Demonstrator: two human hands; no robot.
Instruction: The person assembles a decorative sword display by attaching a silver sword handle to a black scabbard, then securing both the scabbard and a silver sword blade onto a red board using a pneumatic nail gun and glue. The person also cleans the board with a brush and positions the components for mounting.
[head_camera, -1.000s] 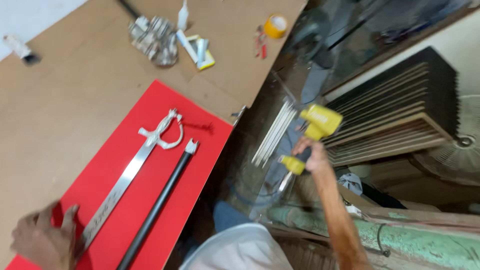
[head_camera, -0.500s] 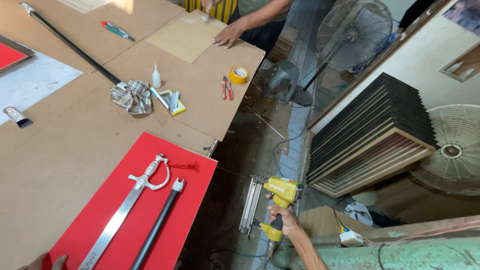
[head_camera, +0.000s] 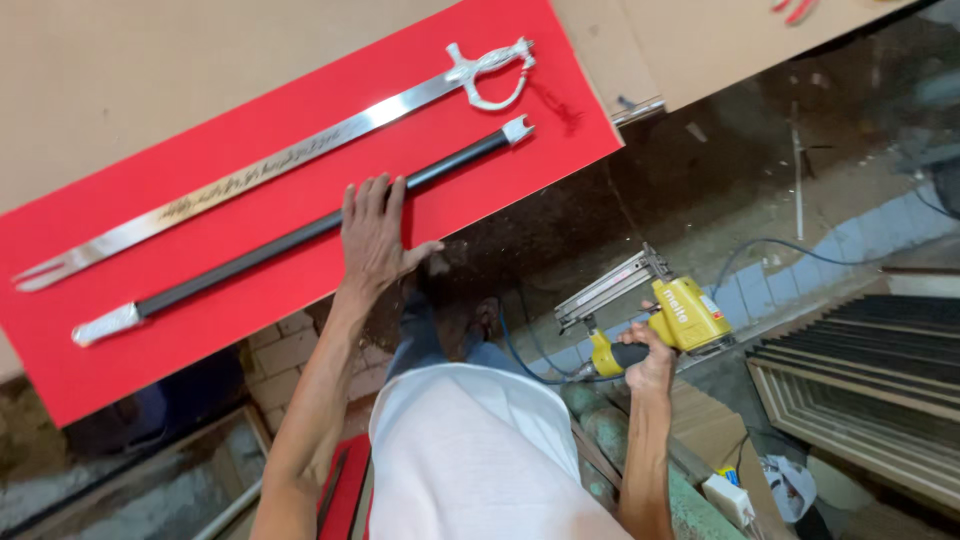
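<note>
Left hand (head_camera: 375, 240) flat, fingers spread on the red board (head_camera: 300, 250) just below the black scabbard (head_camera: 300, 235), sword (head_camera: 300, 150) beyond — right hand (head_camera: 650, 365) gripping the yellow nail gun (head_camera: 660, 325) low, not yet at the board.

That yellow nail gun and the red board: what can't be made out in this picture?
Head view:
- Nail gun: the right hand covers its grip, hiding the trigger.
- Red board: its left end is cut off by the frame edge.
- Black scabbard: the left hand covers its middle.
- Sword: blade engraving too small.
</note>
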